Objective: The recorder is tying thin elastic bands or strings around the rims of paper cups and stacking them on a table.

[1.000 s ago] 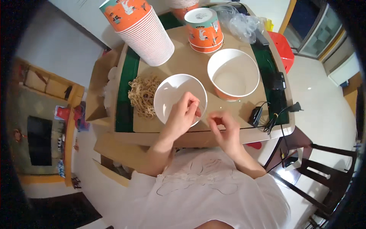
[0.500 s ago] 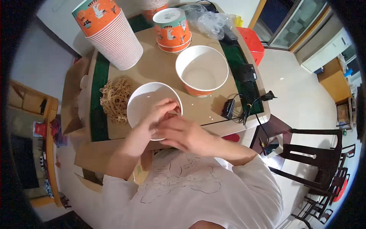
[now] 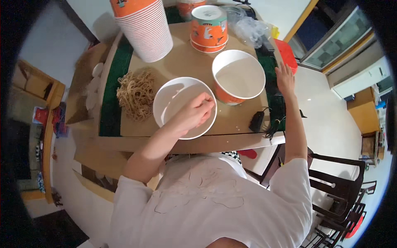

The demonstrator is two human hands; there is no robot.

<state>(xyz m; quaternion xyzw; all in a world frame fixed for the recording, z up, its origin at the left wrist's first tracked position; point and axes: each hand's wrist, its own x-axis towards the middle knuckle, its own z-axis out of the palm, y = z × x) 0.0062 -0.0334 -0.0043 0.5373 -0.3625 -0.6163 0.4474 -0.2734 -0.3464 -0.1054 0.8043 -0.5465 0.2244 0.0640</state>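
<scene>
My left hand (image 3: 195,113) is over a white paper bucket (image 3: 160,97) at the table's near side, its fingers curled together against the thumb. Whatever those fingers may hold is too small or hidden to name. Out to the right, my right hand (image 3: 285,79) reaches along the table's right edge, fingers stretched and apart, with nothing visible in it. A second, orange-sided paper bucket (image 3: 259,82) stands upright behind and to the right of the first; its inside looks pale and cloudy. Left of the near bucket lies a tangled heap of tan strands (image 3: 136,96).
A tall stack of paper buckets (image 3: 149,35) leans at the back left. Upside-down orange buckets (image 3: 209,34) stand behind, near crumpled clear plastic (image 3: 252,31). Black adapters and cables (image 3: 257,121) lie at the right edge. Beyond are a red stool (image 3: 286,53) and a dark chair (image 3: 337,182).
My hands were together over the near bucket. My right hand has moved away to the right edge and spread its fingers; my left hand stays over the bucket. The view has shifted.
</scene>
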